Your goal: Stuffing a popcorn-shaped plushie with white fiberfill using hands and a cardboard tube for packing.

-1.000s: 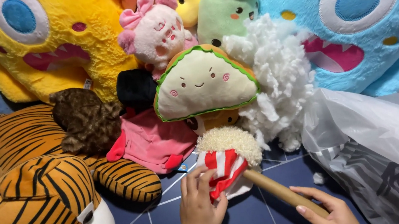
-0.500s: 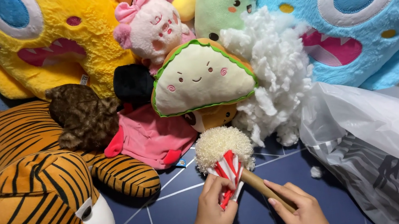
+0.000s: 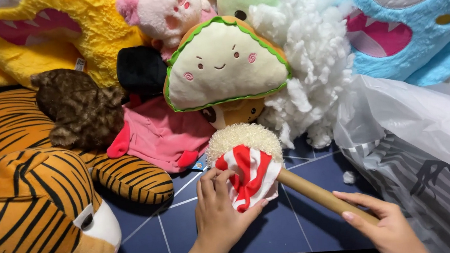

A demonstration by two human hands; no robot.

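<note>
- While the popcorn-bucket plush [image 3: 249, 166] lay on the dark blue mat [image 3: 191, 226], both hands worked it from the near edge: the left hand [image 3: 220, 212] rested on the red-and-white striped fabric, fingers bent and close together, fingertips and thumb pinching the cloth, apparently to steady it.
- The right hand [image 3: 386, 227] lay on the lower end of the brown cardboard tube [image 3: 323, 194], fingers extended and close together along it; a full wrap could not be confirmed.
- The tube entered the striped fabric from the lower right, so the long axis ran diagonally, near-right to far-left, with the fuzzy cream top pointing up-left toward the toy pile.
- A tiger plush [image 3: 26, 211] lay at the near left; a translucent plastic bag [image 3: 430, 142] lay at the right.
- Just beyond the toy sat a taco plush [image 3: 224, 67], loose white stuffing [image 3: 312, 71] and a pink garment [image 3: 161, 136].
- Farthest back were a yellow monster plush [image 3: 56, 32] and a blue monster plush [image 3: 410, 15].
</note>
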